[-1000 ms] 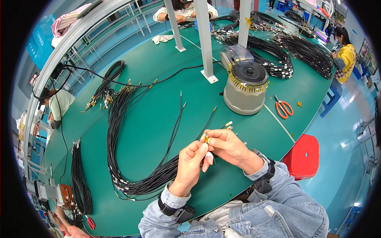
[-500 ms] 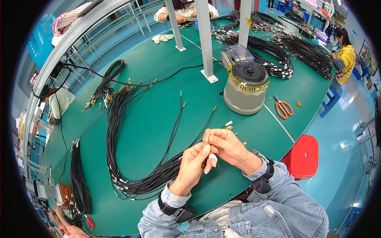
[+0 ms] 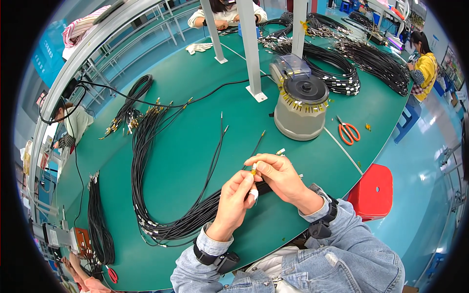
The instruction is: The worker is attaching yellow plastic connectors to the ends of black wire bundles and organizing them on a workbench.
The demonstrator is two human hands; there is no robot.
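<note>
My left hand [image 3: 233, 202] pinches a thin cable end [image 3: 253, 170] with a strip of amber tape around it and a pale tip. A white covering wraps one of its fingers. My right hand [image 3: 282, 179] is against the same end, thumb and forefinger close together at its tip; its other fingers are partly hidden. Beneath both hands runs a looped bundle of black cables [image 3: 171, 228], with white tags and amber-wrapped ends. Just beyond them stands a round tape dispenser [image 3: 299, 110] with short amber strips around its dark top.
Orange-handled scissors [image 3: 348, 133] lie right of the dispenser. Grey metal posts [image 3: 251, 53] rise from the green table [image 3: 190, 151]. Another cable bundle [image 3: 100, 224] lies at left, and larger coils [image 3: 371, 63] at the far right. A red stool [image 3: 375, 193] stands beside the table; co-workers sit around.
My hands have drawn slightly apart at the fingertips, and the amber-taped cable end now shows between them. My left hand has turned a little and moved slightly left.
</note>
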